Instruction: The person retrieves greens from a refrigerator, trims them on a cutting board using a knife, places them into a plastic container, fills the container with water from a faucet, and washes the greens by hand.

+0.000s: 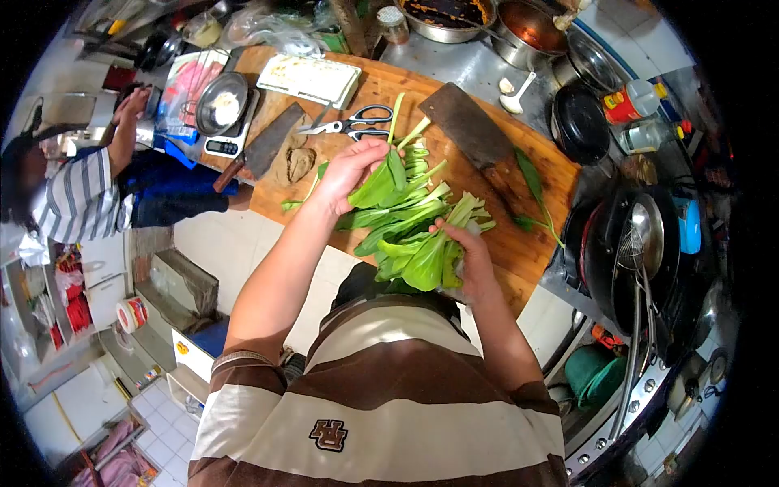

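Note:
My left hand pinches a stalk of leafy green, its pale stem pointing away from me. In my right hand is a bunch of leafy greens, with the cut stems up and the leaves toward my body. More loose greens lie between the hands on the wooden cutting board. Beyond them rests a dark cleaver, its handle toward the right. A pair of scissors sits past my left hand. One long leaf lies beside the cleaver handle.
A second cleaver and a kitchen scale with a metal bowl are at left. Behind stands a white tray. Woks and pots stand at right. Another person in a striped shirt works at far left.

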Action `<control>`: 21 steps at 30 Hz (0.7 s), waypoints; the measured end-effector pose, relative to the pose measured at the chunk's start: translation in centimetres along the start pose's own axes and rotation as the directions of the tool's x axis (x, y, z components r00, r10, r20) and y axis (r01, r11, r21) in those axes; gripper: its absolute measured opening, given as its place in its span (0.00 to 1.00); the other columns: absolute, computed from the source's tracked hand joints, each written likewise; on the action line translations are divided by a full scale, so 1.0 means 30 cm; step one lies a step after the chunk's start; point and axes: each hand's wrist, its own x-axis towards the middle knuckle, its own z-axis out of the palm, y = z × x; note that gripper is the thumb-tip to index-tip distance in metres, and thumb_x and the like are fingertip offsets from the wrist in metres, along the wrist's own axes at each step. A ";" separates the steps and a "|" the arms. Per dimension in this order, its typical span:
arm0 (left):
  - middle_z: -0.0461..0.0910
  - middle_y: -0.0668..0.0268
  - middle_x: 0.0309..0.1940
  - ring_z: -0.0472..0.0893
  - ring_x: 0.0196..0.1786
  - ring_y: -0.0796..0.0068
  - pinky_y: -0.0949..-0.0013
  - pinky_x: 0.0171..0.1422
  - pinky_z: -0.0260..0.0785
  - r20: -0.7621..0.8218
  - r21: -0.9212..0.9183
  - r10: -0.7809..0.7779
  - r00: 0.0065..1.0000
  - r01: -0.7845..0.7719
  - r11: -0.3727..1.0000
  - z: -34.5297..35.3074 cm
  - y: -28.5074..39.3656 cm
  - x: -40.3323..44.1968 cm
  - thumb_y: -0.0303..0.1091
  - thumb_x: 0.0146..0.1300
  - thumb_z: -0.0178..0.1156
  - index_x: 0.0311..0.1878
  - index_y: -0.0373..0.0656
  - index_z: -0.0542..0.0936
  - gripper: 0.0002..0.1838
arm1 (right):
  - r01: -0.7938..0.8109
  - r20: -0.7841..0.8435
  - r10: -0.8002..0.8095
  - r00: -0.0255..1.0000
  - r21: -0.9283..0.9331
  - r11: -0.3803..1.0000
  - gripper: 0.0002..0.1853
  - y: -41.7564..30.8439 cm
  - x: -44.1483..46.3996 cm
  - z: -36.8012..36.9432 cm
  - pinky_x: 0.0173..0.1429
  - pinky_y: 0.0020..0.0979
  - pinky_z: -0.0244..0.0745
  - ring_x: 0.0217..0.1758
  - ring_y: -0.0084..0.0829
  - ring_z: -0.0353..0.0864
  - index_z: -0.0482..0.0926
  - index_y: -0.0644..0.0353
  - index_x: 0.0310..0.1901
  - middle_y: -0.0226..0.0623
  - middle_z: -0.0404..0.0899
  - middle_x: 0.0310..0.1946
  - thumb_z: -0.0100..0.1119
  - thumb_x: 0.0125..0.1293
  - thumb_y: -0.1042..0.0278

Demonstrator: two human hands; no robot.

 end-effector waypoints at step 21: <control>0.81 0.62 0.37 0.81 0.41 0.69 0.68 0.45 0.74 0.258 0.887 0.511 0.820 -0.410 0.211 0.102 -0.247 -0.250 0.25 0.59 0.61 0.43 0.40 0.79 0.08 | 0.016 0.049 -0.013 0.999 -0.047 0.999 0.20 0.039 0.001 0.041 0.49 0.33 0.76 0.42 0.30 0.81 0.75 0.62 0.50 0.36 0.81 0.39 0.66 0.57 0.67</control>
